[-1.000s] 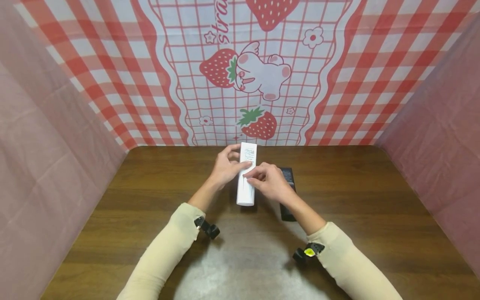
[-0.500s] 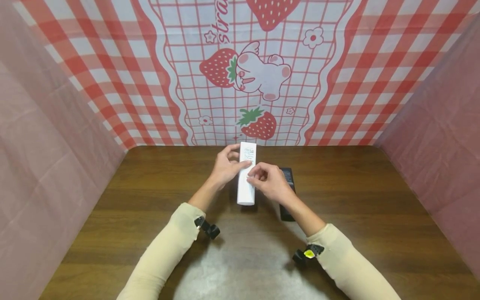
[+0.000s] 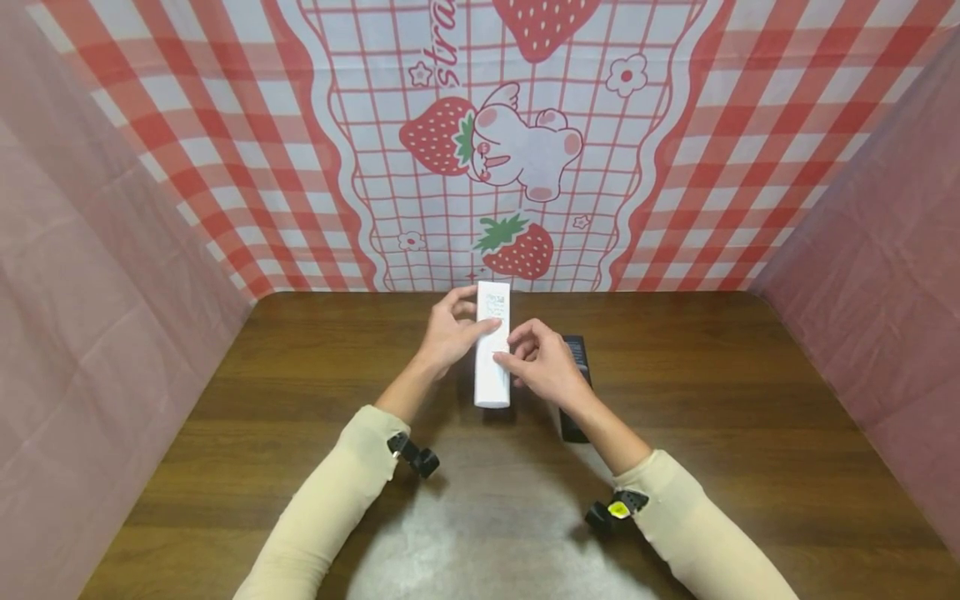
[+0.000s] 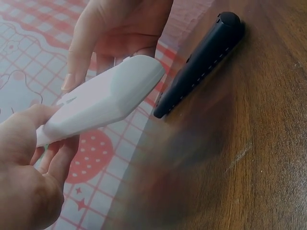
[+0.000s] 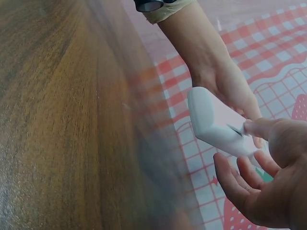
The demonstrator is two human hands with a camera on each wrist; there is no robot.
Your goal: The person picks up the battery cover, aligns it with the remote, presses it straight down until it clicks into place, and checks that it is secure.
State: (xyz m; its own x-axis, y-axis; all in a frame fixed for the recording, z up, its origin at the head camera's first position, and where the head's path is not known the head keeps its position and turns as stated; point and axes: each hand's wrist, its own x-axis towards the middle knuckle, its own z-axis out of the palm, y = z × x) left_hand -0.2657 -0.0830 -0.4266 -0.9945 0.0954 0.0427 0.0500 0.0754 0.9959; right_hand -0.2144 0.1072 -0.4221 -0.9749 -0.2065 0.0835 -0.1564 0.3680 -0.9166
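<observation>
A white remote control (image 3: 492, 379) is held up over the table, its long side pointing away from me and small print on its far half. My left hand (image 3: 450, 337) grips it from the left, thumb across the upper face and fingers behind. From the right, my right hand (image 3: 546, 367) has its thumb on the middle of the face and its other fingers curled at the right edge. In the right wrist view that thumb rests at a dark slit on the remote control (image 5: 213, 120), with the fingers partly underneath. A long black object (image 4: 201, 67) lies beside, on the table.
The brown wooden table (image 3: 300, 483) runs back to a red-and-white checked cloth (image 3: 270, 167) with strawberries. Pink curtains (image 3: 97, 292) hang at both sides. The black object is partly behind my right hand and wrist.
My right index finger has moved off the remote control's face to its right edge, while the thumb stays on the face. The remote control has shifted slightly up and left with my left hand.
</observation>
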